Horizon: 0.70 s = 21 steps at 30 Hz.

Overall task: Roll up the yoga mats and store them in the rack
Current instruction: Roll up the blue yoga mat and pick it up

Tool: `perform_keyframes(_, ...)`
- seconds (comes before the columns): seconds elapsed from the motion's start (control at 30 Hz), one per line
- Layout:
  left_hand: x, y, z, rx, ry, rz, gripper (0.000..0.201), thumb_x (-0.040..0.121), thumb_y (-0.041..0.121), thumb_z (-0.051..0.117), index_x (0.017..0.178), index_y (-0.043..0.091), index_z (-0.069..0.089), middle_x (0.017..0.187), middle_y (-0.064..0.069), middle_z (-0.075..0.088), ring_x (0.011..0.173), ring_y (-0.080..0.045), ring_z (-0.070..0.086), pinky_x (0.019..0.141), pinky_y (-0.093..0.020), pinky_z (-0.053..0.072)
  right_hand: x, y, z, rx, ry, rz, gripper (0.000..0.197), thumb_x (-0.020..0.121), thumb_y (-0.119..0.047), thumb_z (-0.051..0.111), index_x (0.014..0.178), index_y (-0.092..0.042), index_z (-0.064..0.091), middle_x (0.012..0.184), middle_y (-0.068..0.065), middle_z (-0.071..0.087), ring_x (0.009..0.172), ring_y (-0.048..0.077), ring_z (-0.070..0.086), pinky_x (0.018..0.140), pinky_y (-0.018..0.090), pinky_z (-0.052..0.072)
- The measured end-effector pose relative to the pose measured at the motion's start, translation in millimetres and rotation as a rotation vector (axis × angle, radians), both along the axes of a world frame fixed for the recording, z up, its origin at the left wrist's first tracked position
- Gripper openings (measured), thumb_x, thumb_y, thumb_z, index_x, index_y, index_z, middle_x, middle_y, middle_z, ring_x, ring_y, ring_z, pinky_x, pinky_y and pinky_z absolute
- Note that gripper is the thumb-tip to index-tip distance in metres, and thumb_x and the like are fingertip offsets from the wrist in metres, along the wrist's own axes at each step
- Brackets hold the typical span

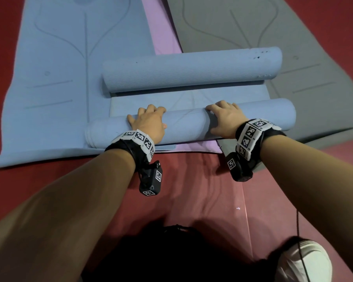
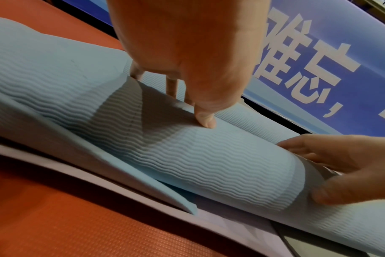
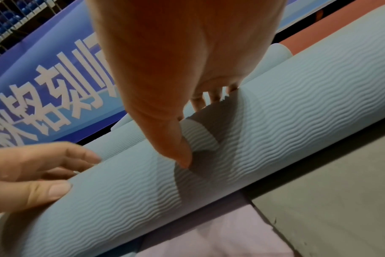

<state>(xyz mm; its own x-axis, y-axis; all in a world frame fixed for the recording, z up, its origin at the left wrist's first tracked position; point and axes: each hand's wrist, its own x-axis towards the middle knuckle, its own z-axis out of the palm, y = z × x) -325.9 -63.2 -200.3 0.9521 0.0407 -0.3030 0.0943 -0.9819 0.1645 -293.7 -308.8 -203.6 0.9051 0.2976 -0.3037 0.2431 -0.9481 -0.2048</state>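
Gripping: your left hand (image 1: 149,123) and right hand (image 1: 225,119) both lie curled over the top of the near roll (image 1: 192,123), fingers hooked over its far side and thumbs pressed on the near face.
Item location: the near roll is the rolled end of a blue yoga mat (image 1: 190,98) lying on the flat mats, just ahead of your wrists.
Long axis: it runs left to right, across your forearms; the unrolled strip lies beyond the fingers.
Far roll (image 1: 192,70): parallel, past that strip, apparently the same mat's other end.
Nearer hand: neither; both sit near mid-length, the ends unsupported.
Underlay: blue flat mat (image 1: 49,78), pink mat (image 1: 163,33), grey mat (image 1: 293,47), red floor (image 1: 192,190).
Hidden: fingertips behind the roll; no rack in any view; the wrist views are blurred.
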Motion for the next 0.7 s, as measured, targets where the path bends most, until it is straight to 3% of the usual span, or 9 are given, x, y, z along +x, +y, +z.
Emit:
perform_keyframes(0.1,2,-1,-1,-0.003,-0.009,-0.010,0.042,0.099,0.027,0.054,0.139,0.032,0.042,0.141,0.001,0.044,0.133,-0.028,0.036,0.109,-0.063,0.020,1,1,-5,-0.189,0.014,0.089,0.108,0.065,-0.045,0.081,0.152,-0.027,0.020,0.153,0.006,0.031,0.144,0.030,0.023,0.119,0.048,0.014)
perform_keyframes(0.2,4,1,-2,0.013,0.021,-0.046,0.049,0.094,0.031,0.051,0.142,0.033,0.040,0.143,0.001,0.043,0.132,-0.028,0.035,0.109,-0.062,0.020,0,2,-12,-0.288,-0.004,0.111,0.129,0.057,-0.038,0.089,0.155,-0.026,0.006,0.158,0.007,0.020,0.148,0.033,0.013,0.121,0.050,0.008)
perform_keyframes(0.3,9,4,-1,0.040,0.082,-0.113,0.076,0.076,0.042,0.064,0.146,0.033,0.033,0.141,0.000,0.041,0.131,-0.028,0.035,0.107,-0.064,0.022,6,5,-17,-0.318,-0.014,0.105,0.128,0.055,-0.032,0.087,0.154,-0.027,0.004,0.157,0.006,0.021,0.148,0.033,0.013,0.121,0.050,0.007)
perform_keyframes(0.43,13,8,-6,0.127,0.113,-0.194,0.105,0.062,0.040,0.082,0.148,0.031,0.024,0.143,0.000,0.036,0.131,-0.029,0.034,0.106,-0.067,0.023,17,9,-23,-0.345,-0.033,0.086,0.125,0.054,-0.034,0.086,0.151,-0.030,0.007,0.154,0.003,0.027,0.146,0.030,0.019,0.120,0.049,0.010)
perform_keyframes(0.57,15,5,-12,0.196,0.108,-0.195,0.113,0.057,0.037,0.089,0.147,0.031,0.022,0.142,0.000,0.037,0.130,-0.028,0.035,0.105,-0.068,0.024,20,9,-27,-0.317,-0.076,0.075,0.116,0.058,-0.039,0.083,0.149,-0.031,0.012,0.149,0.001,0.033,0.141,0.027,0.026,0.119,0.048,0.012)
perform_keyframes(0.7,12,1,-17,0.229,0.052,-0.165,0.108,0.056,0.034,0.090,0.142,0.032,0.025,0.138,0.001,0.040,0.126,-0.028,0.037,0.103,-0.068,0.026,16,9,-25,-0.274,-0.103,0.071,0.109,0.057,-0.047,0.083,0.146,-0.032,0.021,0.141,0.000,0.041,0.134,0.027,0.035,0.117,0.047,0.017)
